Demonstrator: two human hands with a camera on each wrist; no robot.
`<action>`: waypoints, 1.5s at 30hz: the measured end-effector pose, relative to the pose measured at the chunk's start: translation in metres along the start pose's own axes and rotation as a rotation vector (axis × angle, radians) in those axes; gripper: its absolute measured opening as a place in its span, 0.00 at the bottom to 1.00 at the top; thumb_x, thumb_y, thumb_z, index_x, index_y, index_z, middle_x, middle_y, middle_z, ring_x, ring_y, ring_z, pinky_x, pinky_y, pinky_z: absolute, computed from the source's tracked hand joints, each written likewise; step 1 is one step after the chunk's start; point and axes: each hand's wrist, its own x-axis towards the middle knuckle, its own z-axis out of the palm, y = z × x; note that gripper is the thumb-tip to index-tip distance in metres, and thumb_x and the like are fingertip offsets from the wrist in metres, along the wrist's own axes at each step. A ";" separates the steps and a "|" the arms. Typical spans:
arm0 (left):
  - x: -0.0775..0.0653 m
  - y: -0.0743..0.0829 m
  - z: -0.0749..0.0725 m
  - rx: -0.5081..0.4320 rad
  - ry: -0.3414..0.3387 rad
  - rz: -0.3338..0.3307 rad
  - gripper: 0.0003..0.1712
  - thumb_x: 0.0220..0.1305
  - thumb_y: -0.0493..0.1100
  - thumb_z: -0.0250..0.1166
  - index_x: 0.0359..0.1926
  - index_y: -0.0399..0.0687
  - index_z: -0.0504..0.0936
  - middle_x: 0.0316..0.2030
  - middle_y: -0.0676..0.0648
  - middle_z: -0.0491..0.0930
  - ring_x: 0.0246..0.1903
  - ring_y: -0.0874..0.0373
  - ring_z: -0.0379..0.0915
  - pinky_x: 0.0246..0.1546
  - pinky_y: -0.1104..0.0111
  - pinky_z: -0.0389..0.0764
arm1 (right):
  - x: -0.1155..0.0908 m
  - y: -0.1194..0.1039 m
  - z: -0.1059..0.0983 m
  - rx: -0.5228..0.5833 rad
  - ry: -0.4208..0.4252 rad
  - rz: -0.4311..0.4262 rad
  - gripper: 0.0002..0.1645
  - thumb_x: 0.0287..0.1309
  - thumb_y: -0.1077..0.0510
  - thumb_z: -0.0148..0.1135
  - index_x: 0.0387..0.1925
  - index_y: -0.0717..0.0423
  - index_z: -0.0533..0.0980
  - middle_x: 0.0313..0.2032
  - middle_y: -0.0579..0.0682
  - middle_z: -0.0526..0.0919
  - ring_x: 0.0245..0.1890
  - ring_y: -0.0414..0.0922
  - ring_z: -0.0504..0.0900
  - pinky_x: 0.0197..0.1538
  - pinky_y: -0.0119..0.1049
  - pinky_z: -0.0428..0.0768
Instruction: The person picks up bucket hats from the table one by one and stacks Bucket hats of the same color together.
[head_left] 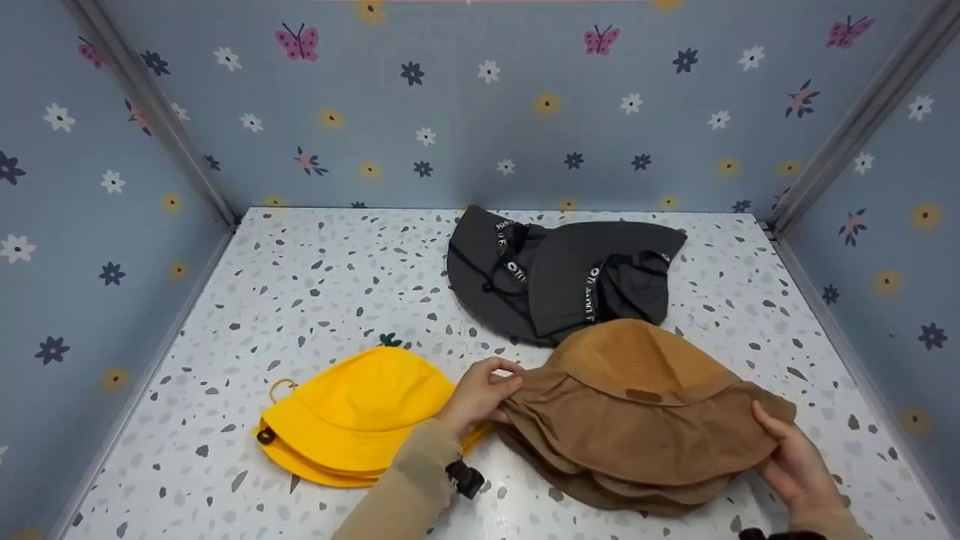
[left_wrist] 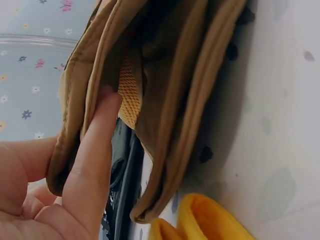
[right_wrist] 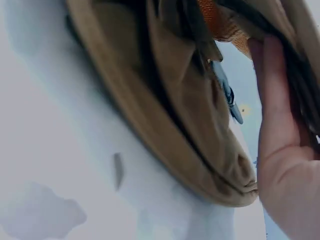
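A brown bucket hat (head_left: 637, 427) with a tan crown and wide brim lies over other brown brims at the front right. My left hand (head_left: 480, 397) pinches the upper brim at its left edge, thumb above and fingers beneath. On the opposite side, my right hand (head_left: 799, 461) grips the brim edge, with the thumb on top. In the left wrist view, that hand's fingers (left_wrist: 92, 155) reach under the top brim layers, apart from the lower brims (left_wrist: 185, 100). The right wrist view shows the right fingers (right_wrist: 275, 90) beneath the raised brim, beside a lower brown brim (right_wrist: 150, 115).
Yellow bucket hats (head_left: 360, 420), stacked with a dark cord toggle at the edge, lie to the left, partly behind my left forearm. Two dark grey hats (head_left: 495, 292) overlap behind the brown ones. Flower-patterned panels (head_left: 465, 97) enclose the speckled table (head_left: 300, 300) at the back and sides.
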 end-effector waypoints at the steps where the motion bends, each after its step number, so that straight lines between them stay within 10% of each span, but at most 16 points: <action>1: 0.001 -0.001 0.000 0.019 0.005 0.000 0.13 0.71 0.37 0.59 0.54 0.36 0.77 0.33 0.44 0.84 0.20 0.61 0.77 0.18 0.72 0.81 | 0.001 0.002 0.000 -0.014 0.030 0.018 0.19 0.77 0.52 0.43 0.42 0.41 0.82 0.43 0.36 0.84 0.45 0.33 0.81 0.50 0.29 0.80; 14: 0.010 -0.009 -0.001 0.170 0.038 -0.052 0.11 0.68 0.33 0.58 0.50 0.39 0.79 0.29 0.46 0.80 0.15 0.62 0.73 0.16 0.70 0.81 | 0.008 0.013 0.003 -0.247 0.265 0.156 0.03 0.71 0.50 0.55 0.42 0.38 0.76 0.36 0.32 0.83 0.40 0.31 0.81 0.49 0.28 0.80; 18: 0.008 -0.007 -0.002 0.217 0.055 -0.042 0.13 0.67 0.34 0.59 0.51 0.39 0.78 0.31 0.45 0.80 0.17 0.60 0.75 0.17 0.67 0.82 | 0.005 0.006 0.004 -0.403 0.306 0.131 0.23 0.66 0.50 0.63 0.57 0.43 0.64 0.39 0.29 0.78 0.41 0.28 0.79 0.50 0.26 0.79; 22: 0.005 -0.005 -0.004 0.275 0.080 -0.021 0.15 0.64 0.35 0.60 0.52 0.39 0.79 0.33 0.44 0.79 0.23 0.58 0.75 0.19 0.68 0.82 | 0.003 -0.003 0.010 -0.578 0.403 0.084 0.41 0.63 0.47 0.66 0.68 0.54 0.55 0.56 0.47 0.73 0.40 0.28 0.78 0.47 0.27 0.79; 28: 0.000 0.005 -0.004 0.427 0.105 0.039 0.13 0.64 0.37 0.61 0.49 0.43 0.80 0.38 0.44 0.81 0.32 0.56 0.75 0.32 0.67 0.81 | 0.000 -0.014 0.029 -0.909 0.489 -0.009 0.53 0.65 0.44 0.62 0.76 0.63 0.44 0.68 0.67 0.58 0.62 0.53 0.67 0.58 0.42 0.71; 36: -0.004 0.030 0.012 0.657 0.134 0.108 0.22 0.62 0.35 0.56 0.57 0.46 0.79 0.58 0.41 0.77 0.60 0.42 0.69 0.60 0.52 0.73 | -0.003 -0.022 0.059 -1.177 0.388 -0.224 0.45 0.67 0.46 0.60 0.73 0.66 0.54 0.70 0.69 0.61 0.73 0.65 0.54 0.73 0.60 0.56; 45: -0.003 0.038 0.058 1.118 0.195 0.383 0.25 0.68 0.39 0.55 0.66 0.44 0.73 0.69 0.42 0.68 0.71 0.34 0.55 0.71 0.40 0.57 | 0.012 0.000 0.088 -1.348 0.249 -0.470 0.40 0.68 0.46 0.59 0.73 0.61 0.60 0.72 0.67 0.60 0.72 0.67 0.57 0.71 0.65 0.57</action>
